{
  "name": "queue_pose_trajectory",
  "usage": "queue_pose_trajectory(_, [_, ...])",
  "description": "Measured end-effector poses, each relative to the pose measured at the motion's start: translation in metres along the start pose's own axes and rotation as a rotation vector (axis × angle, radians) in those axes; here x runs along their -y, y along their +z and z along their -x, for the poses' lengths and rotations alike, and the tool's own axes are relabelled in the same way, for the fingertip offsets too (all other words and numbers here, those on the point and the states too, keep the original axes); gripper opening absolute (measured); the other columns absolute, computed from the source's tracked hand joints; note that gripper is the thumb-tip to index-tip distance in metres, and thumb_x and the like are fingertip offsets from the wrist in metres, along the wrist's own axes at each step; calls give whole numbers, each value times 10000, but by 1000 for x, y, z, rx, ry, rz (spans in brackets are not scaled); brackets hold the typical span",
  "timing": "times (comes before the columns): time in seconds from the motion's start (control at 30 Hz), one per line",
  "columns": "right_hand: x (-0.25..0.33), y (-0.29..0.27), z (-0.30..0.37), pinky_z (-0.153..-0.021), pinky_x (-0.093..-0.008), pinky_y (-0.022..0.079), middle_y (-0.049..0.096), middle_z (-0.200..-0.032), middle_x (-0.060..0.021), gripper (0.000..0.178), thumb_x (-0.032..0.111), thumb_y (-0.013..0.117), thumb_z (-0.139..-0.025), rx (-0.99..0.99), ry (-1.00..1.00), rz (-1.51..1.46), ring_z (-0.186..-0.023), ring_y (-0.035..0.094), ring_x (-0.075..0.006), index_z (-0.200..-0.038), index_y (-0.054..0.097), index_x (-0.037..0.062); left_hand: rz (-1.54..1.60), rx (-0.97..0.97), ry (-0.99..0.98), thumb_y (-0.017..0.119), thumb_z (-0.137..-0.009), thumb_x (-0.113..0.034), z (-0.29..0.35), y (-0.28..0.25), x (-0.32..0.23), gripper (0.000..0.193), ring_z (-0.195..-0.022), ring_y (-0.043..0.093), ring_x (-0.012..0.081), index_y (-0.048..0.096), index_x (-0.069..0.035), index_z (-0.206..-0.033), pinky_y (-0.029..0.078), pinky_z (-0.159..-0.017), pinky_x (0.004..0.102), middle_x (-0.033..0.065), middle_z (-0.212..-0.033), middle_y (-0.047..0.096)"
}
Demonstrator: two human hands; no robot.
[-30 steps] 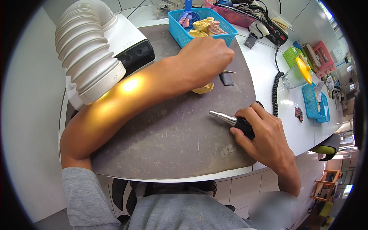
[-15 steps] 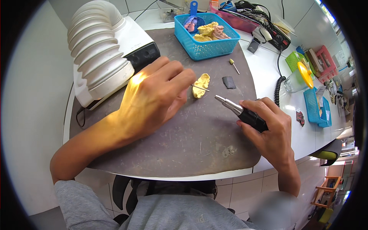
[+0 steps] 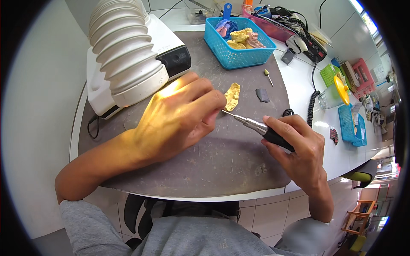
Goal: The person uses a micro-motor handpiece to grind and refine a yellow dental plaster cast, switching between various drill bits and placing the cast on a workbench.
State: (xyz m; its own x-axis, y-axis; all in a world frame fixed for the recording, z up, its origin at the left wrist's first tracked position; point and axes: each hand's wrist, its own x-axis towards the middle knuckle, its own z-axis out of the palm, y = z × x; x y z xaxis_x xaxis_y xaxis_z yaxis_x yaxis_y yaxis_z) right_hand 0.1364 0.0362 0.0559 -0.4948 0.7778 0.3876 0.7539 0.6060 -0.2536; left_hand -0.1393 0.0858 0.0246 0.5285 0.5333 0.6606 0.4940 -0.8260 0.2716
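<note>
My left hand (image 3: 181, 112) is closed, thumb and fingers pinching a rotary bur (image 3: 228, 112); its head is hidden in the fingers and only the thin metal shank shows. My right hand (image 3: 301, 147) wraps round a black and silver rotary handpiece (image 3: 255, 125), whose nose points left. The bur's shank meets the tip of that nose; how far it is inside I cannot tell. Just beyond the fingertips a yellow dental cast (image 3: 232, 96) lies on the grey mat (image 3: 213, 170). A second bur with a greenish head (image 3: 267, 73) and a dark square piece (image 3: 262, 95) lie farther right.
A white machine with a ribbed hose (image 3: 128, 55) stands at the left. At the back, a blue basket (image 3: 243, 57) holds several casts, beside a pink tray (image 3: 273, 27) of tools. To the right are a coiled cord (image 3: 313, 109), a yellow-lidded jar (image 3: 331, 98) and another blue basket (image 3: 348, 123).
Both hands have come together: the handpiece moved left, and its nose, earlier apart from the bur's shank, now meets it. The view has shifted slightly.
</note>
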Motion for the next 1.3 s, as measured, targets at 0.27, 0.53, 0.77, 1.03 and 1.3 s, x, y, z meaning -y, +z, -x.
queue_pose_trajectory(0.27, [7, 1, -6, -561, -295, 547, 704, -931, -58, 527, 45, 876, -707, -36, -79, -27, -694, 686, -178, -1217, 751, 93, 162, -45, -54, 750, -746, 75, 3, -3, -11, 248, -774, 648, 198, 680, -48, -950, 547, -686, 313, 71, -889, 626])
queue_pose_trajectory(0.53, [9, -1, -6, -561, -294, 545, 702, -921, -58, 544, 48, 882, -699, -43, -98, -48, -695, 683, -166, -1225, 754, 100, 247, -54, -55, 788, -782, 46, 5, -7, -12, 185, -752, 661, 187, 696, -36, -919, 554, -670, 294, 70, -883, 629])
queue_pose_trajectory(0.77, [9, -7, -7, -587, -298, 558, 700, -927, -69, 555, 59, 892, -694, -35, -92, -8, -709, 693, -172, -1230, 751, 90, 554, -70, -374, 803, -855, -26, 15, -7, -27, 273, -746, 633, 109, 646, -37, -1079, 517, -627, 261, 20, -860, 638])
queue_pose_trajectory(1.03, [35, -18, -31, -776, -337, 520, 724, -967, -100, 518, 129, 888, -732, -63, -79, -145, -802, 701, -185, -1214, 733, 16, 992, 225, -505, 722, -934, -96, -9, 51, -73, 314, -871, 690, 208, 593, -22, -1211, 558, -745, 344, 89, -977, 679])
queue_pose_trajectory(1.3, [25, -25, -36, -1157, -527, 371, 750, -1087, -136, 488, 338, 838, -819, 58, 3, -494, -1156, 678, -304, -1122, 729, -29, 1007, -208, -140, 768, -887, -141, -16, 84, -64, 333, -944, 695, 344, 585, 25, -1110, 555, -777, 426, 195, -1049, 675])
